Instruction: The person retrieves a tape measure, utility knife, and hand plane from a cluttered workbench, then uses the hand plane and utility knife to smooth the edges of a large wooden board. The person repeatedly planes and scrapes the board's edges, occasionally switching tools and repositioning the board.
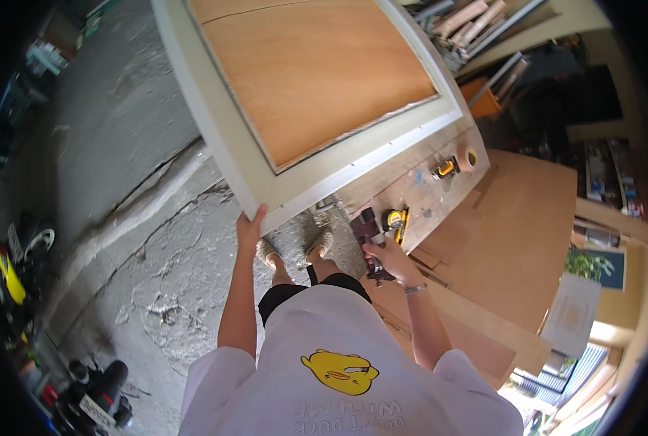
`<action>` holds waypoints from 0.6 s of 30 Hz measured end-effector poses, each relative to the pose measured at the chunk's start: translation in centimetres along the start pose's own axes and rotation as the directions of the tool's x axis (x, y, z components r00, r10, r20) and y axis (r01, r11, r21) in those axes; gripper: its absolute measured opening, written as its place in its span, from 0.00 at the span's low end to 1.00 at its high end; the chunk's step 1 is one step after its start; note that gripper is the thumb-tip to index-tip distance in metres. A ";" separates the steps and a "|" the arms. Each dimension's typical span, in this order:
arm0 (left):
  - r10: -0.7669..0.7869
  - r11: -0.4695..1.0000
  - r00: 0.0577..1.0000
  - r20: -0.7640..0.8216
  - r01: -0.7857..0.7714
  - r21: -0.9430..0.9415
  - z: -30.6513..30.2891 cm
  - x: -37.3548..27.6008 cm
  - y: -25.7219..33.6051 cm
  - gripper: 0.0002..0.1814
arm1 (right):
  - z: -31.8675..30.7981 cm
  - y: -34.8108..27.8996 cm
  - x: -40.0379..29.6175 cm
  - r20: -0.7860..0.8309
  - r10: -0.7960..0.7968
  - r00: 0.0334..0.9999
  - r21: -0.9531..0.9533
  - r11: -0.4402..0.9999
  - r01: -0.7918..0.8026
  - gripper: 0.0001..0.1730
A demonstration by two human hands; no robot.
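Note:
My left hand (250, 231) holds the near left corner of a white-framed panel (329, 173), thumb on top and the other fingers hidden underneath. A light brown wood sheet (324, 76) fills the middle of the frame. My right hand (392, 260) is closed around a dark red power tool (366, 222), which looks like a cordless drill, beside the workbench edge. Close to that hand, a yellow and black tape measure (392, 219) and a yellow marking tool (403, 224) lie on the wooden bench top (433, 204).
Farther along the bench are a roll of tape (467, 158) and a black and yellow tool (445, 168). Large brown boards (512, 234) stand to the right. Cracked concrete (166, 278) with a raised edge is underfoot; motorbikes (98, 400) stand at the left.

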State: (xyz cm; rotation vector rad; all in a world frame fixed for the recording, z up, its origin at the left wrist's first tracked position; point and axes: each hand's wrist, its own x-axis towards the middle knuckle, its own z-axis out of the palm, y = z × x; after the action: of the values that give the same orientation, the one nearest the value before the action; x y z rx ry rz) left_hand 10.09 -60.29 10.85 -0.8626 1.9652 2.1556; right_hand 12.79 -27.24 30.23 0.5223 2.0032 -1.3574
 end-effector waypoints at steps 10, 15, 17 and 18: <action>-0.049 0.992 0.998 -0.042 0.054 0.117 0.5 -0.4 -0.3 0.41 | -16.2 8.8 8.5 -0.739 -0.217 0.637 -0.537 0.762 -0.364 0.44; -0.133 0.961 0.991 -0.018 0.134 0.243 -1.1 0.2 -1.3 0.38 | -19.8 13.4 14.9 -0.792 -0.355 0.497 -0.561 0.744 -0.363 0.48; -0.128 0.939 0.991 -0.045 0.136 0.316 -4.5 -0.9 -2.9 0.38 | -19.8 12.5 16.5 -0.764 -0.391 0.512 -0.573 0.776 -0.263 0.44; -0.158 0.932 0.983 -0.093 0.180 0.316 -5.2 -2.7 -3.0 0.38 | -20.4 11.8 16.9 -0.768 -0.390 0.508 -0.552 0.806 -0.215 0.43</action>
State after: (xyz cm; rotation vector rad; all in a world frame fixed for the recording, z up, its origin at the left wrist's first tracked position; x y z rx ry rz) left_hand 15.41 -63.95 9.46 -1.0112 2.1067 1.6684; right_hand 2.43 -4.46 15.55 0.9124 3.1499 -0.3487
